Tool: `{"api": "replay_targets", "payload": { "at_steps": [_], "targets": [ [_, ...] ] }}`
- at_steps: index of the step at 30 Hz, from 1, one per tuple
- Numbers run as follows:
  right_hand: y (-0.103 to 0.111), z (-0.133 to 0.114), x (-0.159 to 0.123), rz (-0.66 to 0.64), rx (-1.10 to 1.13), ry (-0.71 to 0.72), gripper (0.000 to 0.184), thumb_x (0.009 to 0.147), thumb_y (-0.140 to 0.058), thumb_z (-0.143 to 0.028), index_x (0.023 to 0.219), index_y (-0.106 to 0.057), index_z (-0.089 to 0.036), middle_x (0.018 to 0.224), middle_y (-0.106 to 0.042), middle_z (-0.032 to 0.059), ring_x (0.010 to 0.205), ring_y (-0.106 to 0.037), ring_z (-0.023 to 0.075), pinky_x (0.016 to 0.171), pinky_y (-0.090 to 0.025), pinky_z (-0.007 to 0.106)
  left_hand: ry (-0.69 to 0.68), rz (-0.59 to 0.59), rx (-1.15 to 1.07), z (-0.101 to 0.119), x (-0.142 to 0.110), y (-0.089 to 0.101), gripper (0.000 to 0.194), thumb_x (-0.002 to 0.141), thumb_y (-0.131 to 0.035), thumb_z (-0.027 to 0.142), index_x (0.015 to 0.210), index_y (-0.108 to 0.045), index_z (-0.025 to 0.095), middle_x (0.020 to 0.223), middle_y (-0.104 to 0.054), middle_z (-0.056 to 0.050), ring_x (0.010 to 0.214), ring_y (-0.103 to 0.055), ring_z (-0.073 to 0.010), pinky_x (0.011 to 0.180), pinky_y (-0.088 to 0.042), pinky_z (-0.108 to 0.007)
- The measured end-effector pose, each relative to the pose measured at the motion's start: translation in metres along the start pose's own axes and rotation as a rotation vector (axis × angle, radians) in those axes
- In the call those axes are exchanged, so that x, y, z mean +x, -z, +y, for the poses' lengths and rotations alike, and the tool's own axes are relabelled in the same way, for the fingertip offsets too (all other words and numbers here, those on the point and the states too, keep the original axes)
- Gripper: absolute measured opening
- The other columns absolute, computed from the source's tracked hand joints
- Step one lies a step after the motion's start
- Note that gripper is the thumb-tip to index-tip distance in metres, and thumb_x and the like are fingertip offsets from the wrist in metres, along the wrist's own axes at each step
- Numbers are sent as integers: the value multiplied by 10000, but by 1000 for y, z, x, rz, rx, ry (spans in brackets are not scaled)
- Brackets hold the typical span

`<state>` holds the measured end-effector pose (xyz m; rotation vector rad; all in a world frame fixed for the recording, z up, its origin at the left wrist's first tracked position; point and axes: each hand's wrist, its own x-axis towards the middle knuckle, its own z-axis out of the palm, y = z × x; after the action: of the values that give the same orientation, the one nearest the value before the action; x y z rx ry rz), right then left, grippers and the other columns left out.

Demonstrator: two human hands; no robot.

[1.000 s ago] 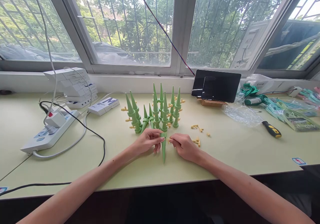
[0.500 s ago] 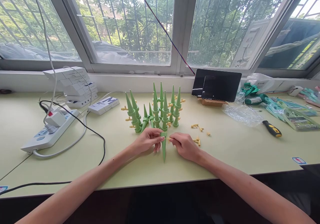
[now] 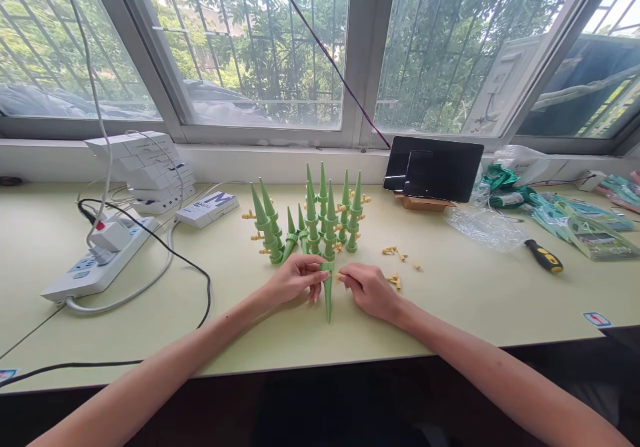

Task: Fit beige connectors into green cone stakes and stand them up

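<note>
My left hand (image 3: pixel 299 278) pinches a green plastic watering spike (image 3: pixel 328 297) by its wide collar, its tip pointing down toward me. Close to the collar's right side, my right hand (image 3: pixel 369 289) grips a small yellow valve (image 3: pixel 337 278) between thumb and fingers, mostly hidden by them. I cannot tell whether the valve touches the spike. Just beyond, several stacked green spikes (image 3: pixel 330 224) stand upright, with yellow valves jutting from their sides. Two shorter spikes (image 3: pixel 291 234) lean among them. Loose yellow valves (image 3: pixel 395 282) lie to the right of my right hand.
A white power strip (image 3: pixel 100 260) with cables and a stack of white boxes (image 3: pixel 150 174) occupy the left. At the back right, a black tablet (image 3: pixel 440 170) leans on a cardboard stand. A screwdriver (image 3: pixel 544 257) and plastic-wrapped packs (image 3: pixel 595 227) lie farther right.
Almost nothing differs. Both hands keep their grips on the spike and the valve, and the view shifts very slightly.
</note>
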<state>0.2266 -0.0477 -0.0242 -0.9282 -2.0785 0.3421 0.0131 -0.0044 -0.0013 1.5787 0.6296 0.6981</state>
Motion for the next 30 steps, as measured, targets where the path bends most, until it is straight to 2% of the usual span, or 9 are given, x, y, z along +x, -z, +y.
{"api": "replay_targets", "payload": {
  "at_steps": [11, 18, 23, 26, 30],
  "targets": [
    [1, -1, 2, -17, 5, -21, 240, 993, -431, -218, 811, -581, -176, 696, -567, 19, 622, -509, 141, 618, -409, 260, 20, 8, 56, 5, -1, -1, 309, 844, -684, 395, 922, -608, 106, 537, -626, -1, 433, -602, -127, 416, -485, -211],
    [4, -1, 3, -45, -6, -55, 241, 1004, -439, -252, 850, -608, -176, 727, -599, 25, 645, -532, 147, 635, -422, 266, 58, 25, 97, 7, -1, 0, 377, 851, -666, 434, 1040, -547, 130, 567, -627, 23, 427, -613, -138, 386, -475, -211],
    [3, 1, 2, -56, -20, -68, 231, 1002, -442, -240, 879, -627, -178, 741, -621, 32, 656, -550, 155, 644, -430, 272, 83, 8, 143, 10, -1, 1, 344, 866, -634, 465, 912, -579, 129, 645, -650, -7, 442, -611, -117, 380, -447, -191],
    [3, 1, 2, -66, -28, -83, 224, 1000, -446, -243, 901, -637, -180, 768, -645, 40, 672, -571, 161, 654, -437, 275, 91, -10, 180, 11, -1, 2, 355, 882, -603, 483, 899, -592, 129, 673, -659, -19, 437, -595, -101, 373, -406, -178],
    [5, 2, 2, -40, -48, -112, 192, 992, -464, -247, 961, -641, -178, 811, -673, 48, 686, -598, 165, 663, -446, 274, 91, -11, 266, 9, -1, 6, 357, 879, -603, 486, 829, -581, 133, 593, -627, -1, 393, -520, -72, 392, -371, -177]
  ]
}}
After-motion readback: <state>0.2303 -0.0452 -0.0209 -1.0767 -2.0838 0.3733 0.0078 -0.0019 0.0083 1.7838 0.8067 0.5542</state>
